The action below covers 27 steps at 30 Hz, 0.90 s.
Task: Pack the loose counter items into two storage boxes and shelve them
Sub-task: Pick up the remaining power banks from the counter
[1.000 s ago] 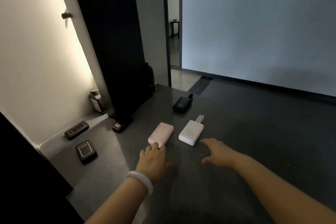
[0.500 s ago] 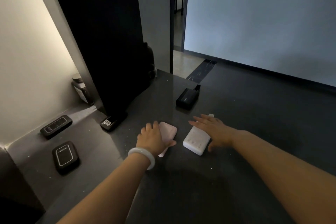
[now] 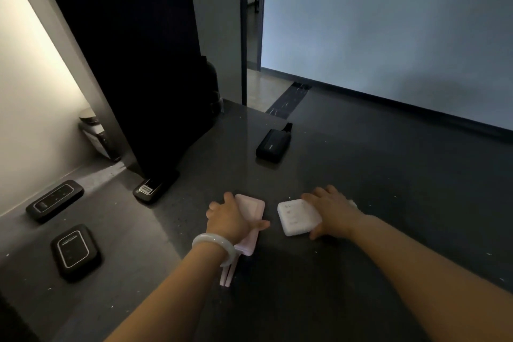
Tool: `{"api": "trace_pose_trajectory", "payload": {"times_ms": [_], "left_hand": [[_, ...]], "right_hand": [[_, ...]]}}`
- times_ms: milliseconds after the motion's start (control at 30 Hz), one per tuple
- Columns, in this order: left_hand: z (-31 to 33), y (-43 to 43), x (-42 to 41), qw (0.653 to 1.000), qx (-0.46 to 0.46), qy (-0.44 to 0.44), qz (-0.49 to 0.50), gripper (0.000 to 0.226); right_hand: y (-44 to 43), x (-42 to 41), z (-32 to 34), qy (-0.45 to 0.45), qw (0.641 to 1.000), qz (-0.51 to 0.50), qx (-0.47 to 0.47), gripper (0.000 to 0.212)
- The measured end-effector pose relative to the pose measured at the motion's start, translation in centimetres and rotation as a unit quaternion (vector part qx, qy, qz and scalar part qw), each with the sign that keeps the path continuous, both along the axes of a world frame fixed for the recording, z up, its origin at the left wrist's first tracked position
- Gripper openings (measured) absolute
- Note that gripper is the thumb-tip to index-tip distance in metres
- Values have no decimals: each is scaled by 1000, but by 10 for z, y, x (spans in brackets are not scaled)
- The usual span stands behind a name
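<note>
- Both hands had closed in over the last half second: the left hand point(image 3: 227, 221) had slid further across the pink power bank point(image 3: 251, 207), and the right hand point(image 3: 334, 214) had come down more fully over the white power bank point(image 3: 294, 216).
- Left fingers were curled over the pink pack's far-left edge, with the thumb pressed along its right side. It was a grip from above, and the pack seemingly lay flat on the counter point(image 3: 361, 175) under the palm.
- Right fingers draped over the white pack's far edge, with the thumb tucked at its near edge. It was held, but I could not tell whether it had left the surface.
- Both casings looked smooth and slab-like. A pinch across the edges could have slipped on the lift and dropped a pack back onto the stone.
- A pink strap point(image 3: 226, 276) trailed behind the left fingers, passing under the bracelet point(image 3: 213, 244). It might have caught there or dragged and twisted the pack out of the grip.
- A black power bank point(image 3: 273, 144) sat well beyond the fingertips, so any forward shove could have nudged it toward the counter's far edge.
- Three black devices point(image 3: 75, 251) lay off to the left of the left fingers, unpacked.
- No storage box showed anywhere. With both hands full, the person probably had to carry both packs to one, which raised the chance of a fumble.
</note>
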State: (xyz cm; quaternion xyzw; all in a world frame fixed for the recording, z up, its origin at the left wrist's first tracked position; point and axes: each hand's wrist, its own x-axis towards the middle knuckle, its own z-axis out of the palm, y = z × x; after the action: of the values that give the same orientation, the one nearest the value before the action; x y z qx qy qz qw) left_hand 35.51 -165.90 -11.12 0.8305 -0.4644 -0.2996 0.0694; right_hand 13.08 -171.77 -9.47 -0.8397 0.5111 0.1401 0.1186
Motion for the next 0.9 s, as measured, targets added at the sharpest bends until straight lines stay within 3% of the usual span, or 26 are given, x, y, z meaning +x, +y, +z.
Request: {"api": "trace_pose_trajectory", "payload": {"times_ms": [233, 567, 700, 800, 900], "left_hand": [[3, 43, -28, 998, 26, 53, -9, 104], [17, 106, -70, 980, -15, 198, -31, 75], [14, 123, -94, 951, -9, 299, -76, 57], [10, 133, -117, 916, 4, 391, -92, 55], [21, 150, -153, 900, 20, 419, -121, 56]], "right_hand": [[77, -29, -6, -33, 987, -156, -23, 94], [186, -66, -9, -131, 925, -350, -62, 78], [215, -84, 8, -197, 877, -431, -77, 75], [242, -105, 23, -219, 835, -491, -115, 75], [274, -139, 41, -213, 796, -548, -144, 74]]}}
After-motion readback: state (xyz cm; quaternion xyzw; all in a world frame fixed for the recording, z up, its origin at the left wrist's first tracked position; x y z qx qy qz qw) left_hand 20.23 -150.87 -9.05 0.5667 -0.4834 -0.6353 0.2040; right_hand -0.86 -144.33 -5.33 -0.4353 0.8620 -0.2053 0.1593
